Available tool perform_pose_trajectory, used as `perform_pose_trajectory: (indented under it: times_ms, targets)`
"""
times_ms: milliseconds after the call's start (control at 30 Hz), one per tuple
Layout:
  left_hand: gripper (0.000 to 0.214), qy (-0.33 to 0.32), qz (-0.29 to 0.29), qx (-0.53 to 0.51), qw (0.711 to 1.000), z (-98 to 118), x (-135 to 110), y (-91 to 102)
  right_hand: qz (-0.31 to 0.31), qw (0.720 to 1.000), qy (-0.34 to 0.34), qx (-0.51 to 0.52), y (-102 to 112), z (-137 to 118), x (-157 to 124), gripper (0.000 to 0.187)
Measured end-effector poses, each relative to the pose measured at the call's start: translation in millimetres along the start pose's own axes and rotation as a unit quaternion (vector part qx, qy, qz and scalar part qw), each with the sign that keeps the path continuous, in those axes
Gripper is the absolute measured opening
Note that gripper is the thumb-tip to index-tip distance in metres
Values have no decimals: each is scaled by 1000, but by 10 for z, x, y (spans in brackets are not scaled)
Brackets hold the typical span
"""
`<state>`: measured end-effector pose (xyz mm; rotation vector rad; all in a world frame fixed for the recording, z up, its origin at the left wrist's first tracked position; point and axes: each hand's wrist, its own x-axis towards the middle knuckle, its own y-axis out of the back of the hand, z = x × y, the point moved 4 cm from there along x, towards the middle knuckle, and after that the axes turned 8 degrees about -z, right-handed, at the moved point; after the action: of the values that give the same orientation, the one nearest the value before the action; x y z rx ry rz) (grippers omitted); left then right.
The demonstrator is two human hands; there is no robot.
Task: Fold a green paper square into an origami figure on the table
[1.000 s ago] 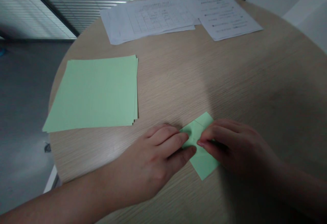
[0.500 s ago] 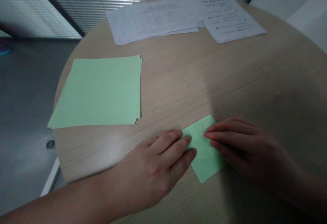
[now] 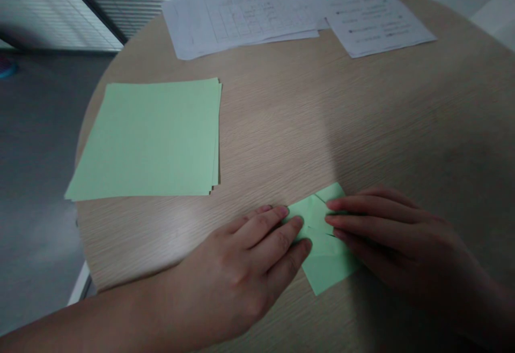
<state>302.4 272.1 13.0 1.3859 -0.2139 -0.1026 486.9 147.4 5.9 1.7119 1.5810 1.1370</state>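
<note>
I am resting my left hand (image 3: 245, 272) palm down, loosely opened, its fingers spreading a little and their tips touching the folded green paper (image 3: 325, 260) along the side that is facing the stack of green sheets (image 3: 148, 138). It is gripping nothing that I can see; it is lying over the edge. My right hand (image 3: 410, 235) is reaching in from the side away from the stack, its fingers lying nearly straight and close together, the tips and thumb touching the upper face of the same piece. Whether they are pinching a flap I cannot tell, since the palm and the far edge are being hidden. The folded piece is lying flat on the wooden table (image 3: 273, 127), to the right of the stack and nearer me. Beyond the stack, white printed sheets (image 3: 241, 26) are overlapping one another.
</note>
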Motion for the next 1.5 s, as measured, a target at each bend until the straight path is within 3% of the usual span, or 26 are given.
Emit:
perform_pose_trajectory:
  times_ms: [367, 1033, 1500]
  targets:
    - [35, 0, -8, -6, 1000, -6, -5, -10, -21, 1000, 10, -16, -40, -27, -16, 19]
    - [27, -19, -29, 38, 999, 18, 93, 13, -6, 1000, 2, -27, -15, 17, 6, 26]
    - [25, -16, -41, 41, 998, 28, 93, 11, -95, 987, 33, -125, -28, -6, 81, 28]
